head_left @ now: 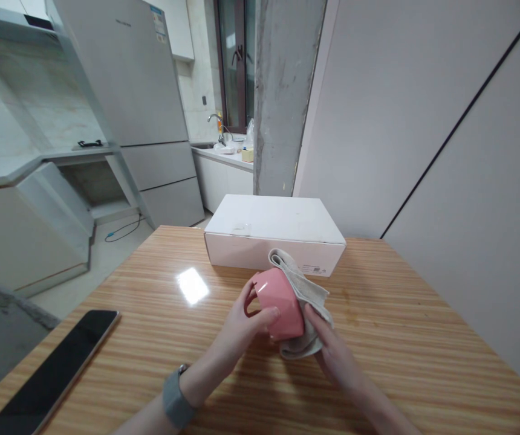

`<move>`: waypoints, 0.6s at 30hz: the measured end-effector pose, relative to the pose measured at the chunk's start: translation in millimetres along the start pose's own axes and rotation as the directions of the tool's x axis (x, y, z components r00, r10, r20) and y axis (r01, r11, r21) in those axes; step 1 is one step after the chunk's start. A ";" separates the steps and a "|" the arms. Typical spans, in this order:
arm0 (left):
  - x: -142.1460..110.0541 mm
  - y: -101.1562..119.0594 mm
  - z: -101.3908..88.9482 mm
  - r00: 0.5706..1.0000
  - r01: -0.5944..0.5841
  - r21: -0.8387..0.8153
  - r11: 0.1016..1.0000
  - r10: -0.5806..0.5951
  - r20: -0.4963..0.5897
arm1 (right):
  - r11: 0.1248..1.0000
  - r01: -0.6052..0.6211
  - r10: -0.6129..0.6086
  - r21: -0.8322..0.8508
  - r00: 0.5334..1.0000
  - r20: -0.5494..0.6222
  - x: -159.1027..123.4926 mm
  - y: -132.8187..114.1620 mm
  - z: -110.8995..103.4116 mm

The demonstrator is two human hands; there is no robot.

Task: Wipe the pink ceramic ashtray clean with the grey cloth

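Observation:
A glossy pink bowl-like piece [280,304], tipped on its side, is held above the wooden table [142,362]. My left hand [247,320] grips it from the left, thumb on its outer wall and fingers curled around the edge. A folded light grey cloth [309,296] lies against the right side of the pink piece, covering its open side. My right hand [326,338] holds the cloth from the right, thumb on top; its other fingers are partly hidden. What is inside the pink piece cannot be seen.
A white cardboard box [273,217] stands behind my hands toward the table's far edge. A black phone [55,374] lies at the left front. A grey wall [423,121] rises on the right; a fridge [119,78] and sink counter lie beyond.

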State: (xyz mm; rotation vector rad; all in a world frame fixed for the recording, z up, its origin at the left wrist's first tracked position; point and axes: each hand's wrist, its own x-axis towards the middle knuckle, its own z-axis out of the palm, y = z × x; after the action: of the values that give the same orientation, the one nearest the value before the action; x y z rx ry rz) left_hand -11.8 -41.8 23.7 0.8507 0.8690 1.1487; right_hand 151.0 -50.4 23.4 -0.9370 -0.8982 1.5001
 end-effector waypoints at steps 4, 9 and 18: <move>-5.8 0.7 5.4 0.997 -0.075 0.082 0.994 0.075 0.009 | 0.975 -0.167 0.169 0.143 0.986 -0.003 1.0 -8.9 12.3; -14.8 10.2 10.4 0.980 -0.197 0.301 0.933 0.191 0.050 | 0.943 -0.171 0.190 0.287 0.981 -0.038 7.2 -9.9 9.9; -12.9 4.2 8.2 0.935 -0.353 0.403 0.844 0.327 0.134 | 0.950 -0.186 0.186 0.249 0.982 0.024 4.4 -9.2 10.3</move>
State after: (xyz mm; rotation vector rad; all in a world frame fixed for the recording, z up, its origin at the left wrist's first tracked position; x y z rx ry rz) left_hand -8.4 -54.4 32.6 1.4382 0.9566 1.2514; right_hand 144.8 -45.5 35.5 -0.8524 -0.6136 1.7291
